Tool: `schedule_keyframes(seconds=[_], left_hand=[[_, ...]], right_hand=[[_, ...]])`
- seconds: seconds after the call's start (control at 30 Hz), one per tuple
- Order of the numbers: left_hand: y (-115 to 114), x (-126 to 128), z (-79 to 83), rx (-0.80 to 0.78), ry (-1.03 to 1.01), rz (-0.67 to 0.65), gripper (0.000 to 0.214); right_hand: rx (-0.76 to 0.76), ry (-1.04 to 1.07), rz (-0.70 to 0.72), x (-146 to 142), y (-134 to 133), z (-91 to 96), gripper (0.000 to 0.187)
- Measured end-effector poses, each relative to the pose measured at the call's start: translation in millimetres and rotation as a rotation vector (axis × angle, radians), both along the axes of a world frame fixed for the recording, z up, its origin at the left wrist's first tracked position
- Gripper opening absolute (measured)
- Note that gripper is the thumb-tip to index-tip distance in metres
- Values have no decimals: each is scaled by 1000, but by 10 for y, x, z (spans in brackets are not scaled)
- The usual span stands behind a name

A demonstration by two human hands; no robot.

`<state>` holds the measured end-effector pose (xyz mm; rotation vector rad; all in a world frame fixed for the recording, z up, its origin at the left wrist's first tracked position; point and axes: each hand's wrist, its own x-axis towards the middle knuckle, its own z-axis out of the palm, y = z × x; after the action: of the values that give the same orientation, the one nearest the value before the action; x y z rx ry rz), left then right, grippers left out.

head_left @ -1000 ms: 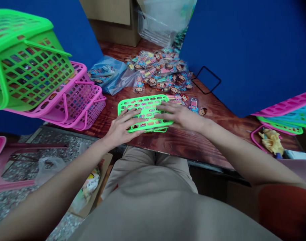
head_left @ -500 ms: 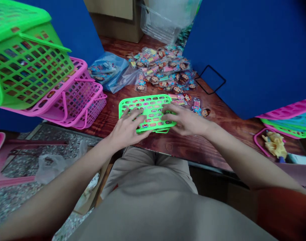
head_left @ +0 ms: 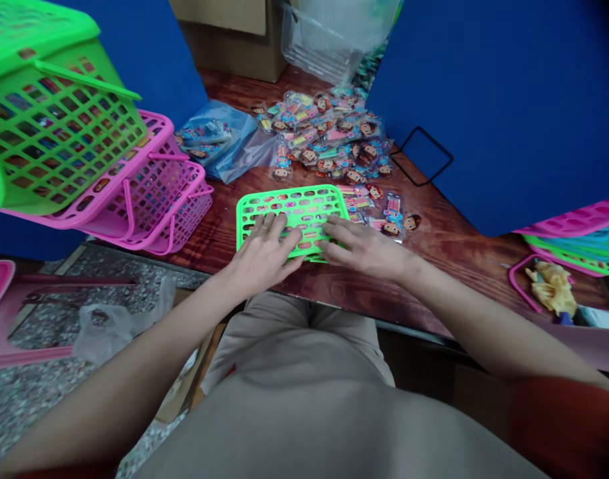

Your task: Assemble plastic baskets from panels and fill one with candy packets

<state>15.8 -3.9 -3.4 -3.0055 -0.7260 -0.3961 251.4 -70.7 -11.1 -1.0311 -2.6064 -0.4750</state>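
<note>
While your left hand (head_left: 264, 256) and right hand (head_left: 367, 249) lie spread open on the green grid (head_left: 292, 199), neither grip closed, pressing looks like the step; next calls for a steady touch.

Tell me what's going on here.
A person at a wooden table has both bare hands on a green plastic lattice panel, which lies flat on the tabletop. The left hand rests on its lower part with fingers spread, and the right hand lies over its right side. Cartoon-face packets lie in a loose heap just beyond it. To the left, a green lattice basket sits above a pink lattice basket.
</note>
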Motion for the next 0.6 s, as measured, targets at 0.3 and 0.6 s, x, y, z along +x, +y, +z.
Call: schedule_keyframes(seconds=[0.3, 0.6], left_hand=[[18, -90, -14, -67, -105, -44, 26], [13, -148, -215, -58, -156, -68, 33]], right_hand=[[-101, -115, 60, 2, -22, 167, 27], [-54, 25, 79, 92, -128, -174, 35]])
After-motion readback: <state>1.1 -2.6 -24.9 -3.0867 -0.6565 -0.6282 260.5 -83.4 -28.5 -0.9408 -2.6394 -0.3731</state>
